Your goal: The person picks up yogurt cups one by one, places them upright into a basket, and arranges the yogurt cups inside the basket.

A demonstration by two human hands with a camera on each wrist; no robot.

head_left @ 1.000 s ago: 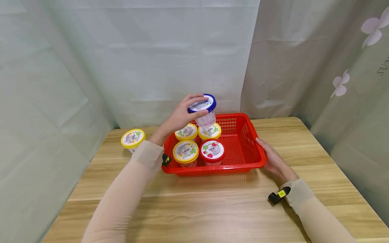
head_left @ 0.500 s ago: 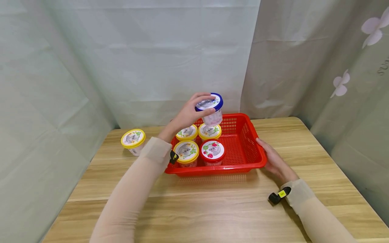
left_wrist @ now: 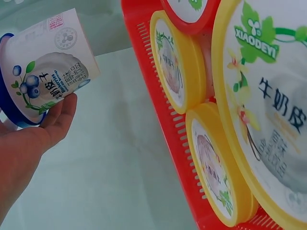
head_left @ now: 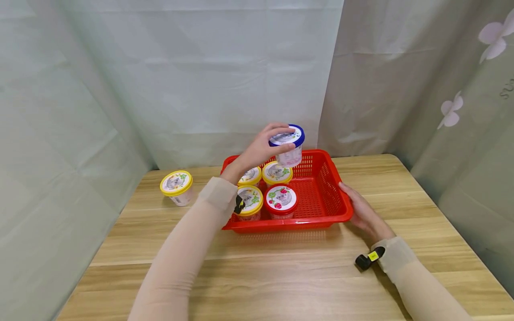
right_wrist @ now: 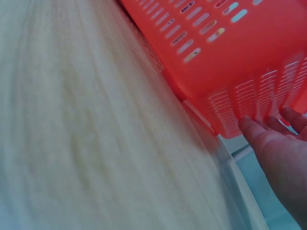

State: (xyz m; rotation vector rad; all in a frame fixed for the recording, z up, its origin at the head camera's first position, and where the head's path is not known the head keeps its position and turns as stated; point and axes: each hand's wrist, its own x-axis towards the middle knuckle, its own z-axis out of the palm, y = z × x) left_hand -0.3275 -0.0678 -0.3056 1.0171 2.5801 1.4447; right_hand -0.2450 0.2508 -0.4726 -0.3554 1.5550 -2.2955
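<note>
My left hand (head_left: pixel 261 149) grips a paper cup with a blue lid (head_left: pixel 290 154) by the lid, thumb on the near side and fingers over the far side. Blueberries are printed on this cup (left_wrist: pixel 53 72) in the left wrist view. It hangs upright over the back of the red plastic basket (head_left: pixel 311 220). Inside the basket stand three yellow-lidded cups (head_left: pixel 277 173) at the left and a red-lidded cup (head_left: pixel 281 199) at the front. At the basket's right end my right hand (head_left: pixel 363 214) rests with its fingertips (right_wrist: pixel 247 125) against the outer wall.
Another yellow-lidded cup (head_left: pixel 176 185) stands on the wooden table (head_left: pixel 273 276) left of the basket, beside my left forearm. Pale curtains (head_left: pixel 209 80) hang behind and along both sides of the table.
My left hand has carried the blue-lidded cup a little to the right over the basket. The right hand and the basket have stayed in place.
</note>
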